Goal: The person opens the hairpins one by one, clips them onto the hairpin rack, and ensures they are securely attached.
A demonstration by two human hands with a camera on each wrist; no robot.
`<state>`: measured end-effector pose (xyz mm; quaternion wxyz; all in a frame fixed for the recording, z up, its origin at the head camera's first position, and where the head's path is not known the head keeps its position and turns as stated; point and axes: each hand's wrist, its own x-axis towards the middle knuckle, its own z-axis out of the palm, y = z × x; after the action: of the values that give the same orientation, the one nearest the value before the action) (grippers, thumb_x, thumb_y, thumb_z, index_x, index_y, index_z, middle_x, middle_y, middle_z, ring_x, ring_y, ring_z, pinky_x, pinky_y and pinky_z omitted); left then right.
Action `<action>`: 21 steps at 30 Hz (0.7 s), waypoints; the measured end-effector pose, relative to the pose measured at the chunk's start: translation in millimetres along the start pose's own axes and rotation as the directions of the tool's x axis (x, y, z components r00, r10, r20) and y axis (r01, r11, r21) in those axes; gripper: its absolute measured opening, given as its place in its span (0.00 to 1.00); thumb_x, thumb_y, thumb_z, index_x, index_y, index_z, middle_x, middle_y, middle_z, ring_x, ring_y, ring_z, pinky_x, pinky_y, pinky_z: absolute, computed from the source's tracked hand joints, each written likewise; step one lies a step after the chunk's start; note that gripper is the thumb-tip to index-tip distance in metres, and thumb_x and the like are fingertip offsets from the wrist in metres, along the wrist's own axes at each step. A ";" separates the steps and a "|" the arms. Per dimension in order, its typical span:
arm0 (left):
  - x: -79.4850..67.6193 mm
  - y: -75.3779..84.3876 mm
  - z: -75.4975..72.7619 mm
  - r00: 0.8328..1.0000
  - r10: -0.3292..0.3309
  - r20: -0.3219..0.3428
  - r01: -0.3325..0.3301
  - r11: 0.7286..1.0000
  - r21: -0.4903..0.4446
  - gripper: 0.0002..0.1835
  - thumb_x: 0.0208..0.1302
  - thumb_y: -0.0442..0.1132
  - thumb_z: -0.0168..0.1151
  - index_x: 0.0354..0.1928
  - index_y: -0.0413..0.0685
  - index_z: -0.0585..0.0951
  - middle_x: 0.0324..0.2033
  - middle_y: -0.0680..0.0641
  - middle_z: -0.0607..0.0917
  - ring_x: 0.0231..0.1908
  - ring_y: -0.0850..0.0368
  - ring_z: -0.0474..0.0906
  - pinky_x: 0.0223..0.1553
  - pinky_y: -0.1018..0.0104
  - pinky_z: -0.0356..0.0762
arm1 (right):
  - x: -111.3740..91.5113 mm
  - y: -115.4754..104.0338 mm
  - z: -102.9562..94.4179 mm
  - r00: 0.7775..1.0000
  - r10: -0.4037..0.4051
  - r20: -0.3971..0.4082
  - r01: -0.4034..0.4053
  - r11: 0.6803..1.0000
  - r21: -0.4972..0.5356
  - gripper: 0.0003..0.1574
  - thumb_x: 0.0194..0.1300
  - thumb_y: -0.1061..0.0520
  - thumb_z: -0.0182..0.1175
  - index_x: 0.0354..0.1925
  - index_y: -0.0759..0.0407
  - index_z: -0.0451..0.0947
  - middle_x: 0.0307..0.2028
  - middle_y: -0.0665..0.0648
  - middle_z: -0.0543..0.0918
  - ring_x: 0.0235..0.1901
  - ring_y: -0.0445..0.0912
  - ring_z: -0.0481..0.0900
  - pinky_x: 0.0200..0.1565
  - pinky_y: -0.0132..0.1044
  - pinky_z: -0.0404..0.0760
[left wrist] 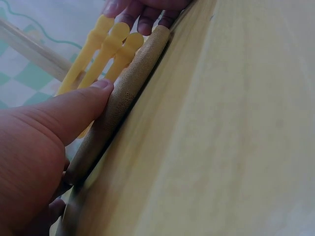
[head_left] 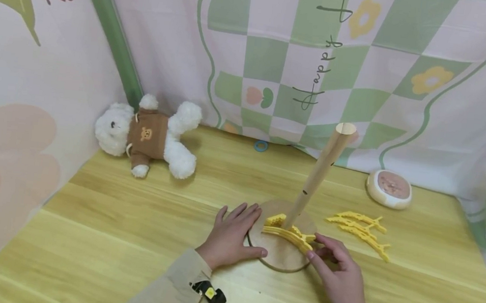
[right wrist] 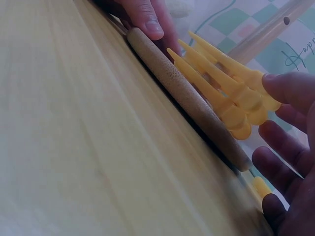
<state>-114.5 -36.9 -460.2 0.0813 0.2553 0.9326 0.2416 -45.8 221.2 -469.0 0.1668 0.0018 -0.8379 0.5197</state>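
A round wooden base (head_left: 278, 260) lies on the table with a wooden rod (head_left: 318, 174) standing up from it, leaning to the right in the head view. Curved yellow plastic pieces (head_left: 289, 236) with forked ends lie stacked on the base around the rod's foot; three edges show in the right wrist view (right wrist: 231, 105). My left hand (head_left: 234, 237), fingers spread, rests on the base's left edge, its thumb (left wrist: 91, 101) at the near rim. My right hand (head_left: 338, 275) pinches the stack's right end between thumb and fingers.
Right of the base lie more yellow branch-shaped pieces (head_left: 361, 228). Behind them sits a round pink-and-white device (head_left: 389, 189). A white plush toy (head_left: 149, 134) in a brown top lies at the back left. A blue ring (head_left: 261, 146) is near the back curtain (head_left: 266, 55).
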 end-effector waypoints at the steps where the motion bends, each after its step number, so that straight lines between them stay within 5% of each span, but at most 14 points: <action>1: 0.0 0.0 0.0 1.000 0.000 -0.002 0.000 1.000 -0.003 0.53 0.58 0.70 0.64 0.79 0.51 0.57 0.77 0.51 0.57 0.77 0.49 0.48 0.73 0.36 0.37 | 0.0 -0.4 -0.1 1.000 0.002 0.001 -0.002 1.000 0.000 0.26 0.56 0.72 0.71 0.54 0.65 0.82 0.44 0.57 0.85 0.37 0.37 0.81 0.44 0.24 0.79; 21: -1.5 0.9 -2.6 1.000 -0.003 0.003 0.003 1.000 -0.023 0.53 0.58 0.69 0.65 0.78 0.51 0.58 0.77 0.51 0.58 0.77 0.49 0.49 0.73 0.37 0.36 | -1.9 -2.5 -1.8 1.000 0.021 0.006 -0.021 0.999 0.033 0.28 0.55 0.70 0.72 0.55 0.64 0.81 0.45 0.57 0.85 0.38 0.40 0.82 0.45 0.24 0.78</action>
<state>-113.6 -38.1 -457.5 0.0862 0.2532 0.9301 0.2517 -43.0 221.3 -466.7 0.1587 -0.0028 -0.8298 0.5351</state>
